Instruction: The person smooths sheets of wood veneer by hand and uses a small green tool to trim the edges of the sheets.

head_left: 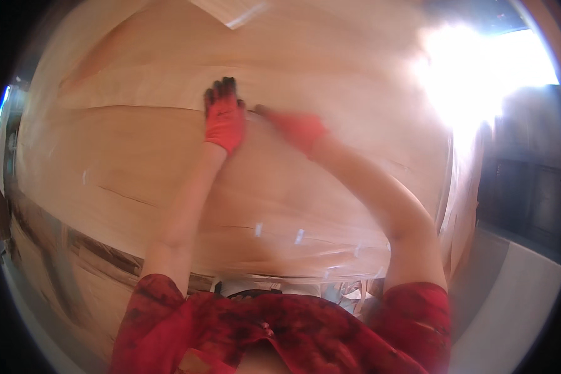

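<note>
A broad tan sheet that looks like wood veneer (280,181) spreads before me, crossed by a dark split or edge (137,107). On that line rests my left hand (224,118), in a red glove with dark fingertips, fingers stretched out and flat. Just to its right, my right hand (293,128) in a matching glove reaches in from the right, its dark fingertips at the same line. Motion smears the right fingers, so their grip and anything in them cannot be made out.
Small whitish tape strips (300,237) dot the sheet's near part. A paler piece (230,11) lies at the far edge. Layered sheet edges (106,249) show at the near left. Bright light (474,68) glares at the far right, above a grey panel (511,299).
</note>
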Demonstrator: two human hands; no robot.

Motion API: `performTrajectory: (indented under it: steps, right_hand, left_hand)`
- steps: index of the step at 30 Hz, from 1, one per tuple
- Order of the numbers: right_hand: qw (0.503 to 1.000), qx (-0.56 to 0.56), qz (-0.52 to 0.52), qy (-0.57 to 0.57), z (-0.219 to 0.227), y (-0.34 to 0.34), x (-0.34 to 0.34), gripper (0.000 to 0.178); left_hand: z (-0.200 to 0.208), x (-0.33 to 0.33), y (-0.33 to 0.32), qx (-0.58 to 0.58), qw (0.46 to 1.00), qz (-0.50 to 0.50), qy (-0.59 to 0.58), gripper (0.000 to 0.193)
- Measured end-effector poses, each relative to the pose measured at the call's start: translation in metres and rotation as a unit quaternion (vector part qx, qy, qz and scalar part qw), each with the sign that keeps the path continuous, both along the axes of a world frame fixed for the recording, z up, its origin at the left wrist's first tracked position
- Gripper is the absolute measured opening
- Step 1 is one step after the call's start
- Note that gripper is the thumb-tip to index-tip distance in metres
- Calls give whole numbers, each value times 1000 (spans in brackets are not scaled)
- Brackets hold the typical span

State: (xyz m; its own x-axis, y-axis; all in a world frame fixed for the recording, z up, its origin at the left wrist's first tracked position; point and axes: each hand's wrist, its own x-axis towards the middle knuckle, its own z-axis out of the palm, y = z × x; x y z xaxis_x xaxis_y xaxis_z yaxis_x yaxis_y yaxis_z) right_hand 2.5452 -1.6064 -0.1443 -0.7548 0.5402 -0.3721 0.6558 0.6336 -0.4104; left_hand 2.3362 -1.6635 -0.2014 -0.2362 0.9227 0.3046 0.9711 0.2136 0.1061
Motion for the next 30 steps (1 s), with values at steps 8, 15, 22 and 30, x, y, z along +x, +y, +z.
performTrajectory:
  steps: [8, 15, 22, 30]
  right_hand:
    - [999, 20, 41, 28, 21, 16, 121, 66]
    - [994, 98, 47, 11, -10, 51, 257, 64]
    - [988, 130, 53, -65, 32, 30, 336, 70]
    - [980, 189, 28, -53, 16, 34, 487, 71]
  left_hand:
    - [32, -70, -18, 56, 996, -24, 66, 53]
    - [52, -128, -9, 100, 989, -72, 78, 50]
    - [61, -172, -79, 73, 992, -36, 94, 50]
    - [80, -149, -136, 89, 990, -10, 111, 49]
